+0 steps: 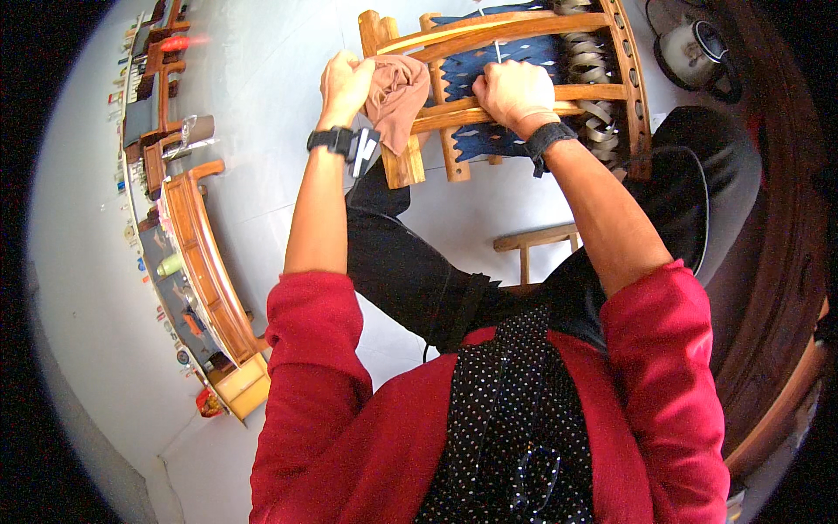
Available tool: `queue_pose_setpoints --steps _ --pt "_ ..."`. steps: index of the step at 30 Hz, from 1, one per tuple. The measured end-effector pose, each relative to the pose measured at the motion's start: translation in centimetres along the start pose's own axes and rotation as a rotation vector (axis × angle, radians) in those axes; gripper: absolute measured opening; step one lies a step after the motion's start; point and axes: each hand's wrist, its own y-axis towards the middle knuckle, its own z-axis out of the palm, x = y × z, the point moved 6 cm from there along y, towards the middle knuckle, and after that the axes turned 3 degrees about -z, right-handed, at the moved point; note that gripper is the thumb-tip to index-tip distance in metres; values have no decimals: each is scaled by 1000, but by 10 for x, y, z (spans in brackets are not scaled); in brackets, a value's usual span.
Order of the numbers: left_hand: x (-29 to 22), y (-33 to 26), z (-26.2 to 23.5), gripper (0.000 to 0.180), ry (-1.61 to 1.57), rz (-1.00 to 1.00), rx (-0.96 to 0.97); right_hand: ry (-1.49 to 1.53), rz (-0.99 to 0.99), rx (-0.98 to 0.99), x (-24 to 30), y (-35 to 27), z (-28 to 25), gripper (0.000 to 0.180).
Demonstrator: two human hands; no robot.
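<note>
A brownish-pink cloth [400,92] hangs bunched from my left hand [346,86], which is closed on it. The cloth drapes against the end of a wooden chair frame [443,45] that appears tipped over in front of me. My right hand [517,90] is closed in a fist at one of its wooden rails [589,92]; the fingertips are hidden underneath. Between the rails lies dark blue fabric [471,72] with small slits, and curled grey strips [589,57] sit along its right side. A thin white rod [497,52] shows just beyond my right hand.
A low wooden stool [534,237] stands between my legs. At the right is a metal kettle [691,52], near dark wooden furniture [777,288]. Along the left wall runs a wooden cabinet [209,271] with many small items behind it, including a green bottle [169,265].
</note>
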Motion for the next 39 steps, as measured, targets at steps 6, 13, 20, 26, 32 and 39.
queue_pose_setpoints --steps 6,13,20,26,32,39 --pt "-26 -91 5 47 207 759 -138 -10 7 3 1 0 0 33" --pt "-24 -115 6 35 83 655 -1 -54 10 8 3 -1 1 35" --pt "9 -162 4 29 -170 436 -132 -58 7 27 2 0 -2 35" --pt "3 -214 5 44 144 458 31 -70 0 -4 2 0 -1 35" --pt "-15 -189 20 56 369 453 23 -63 0 -14 1 0 0 35" --pt "-9 -220 24 33 353 489 197 -51 7 -20 0 3 1 35"
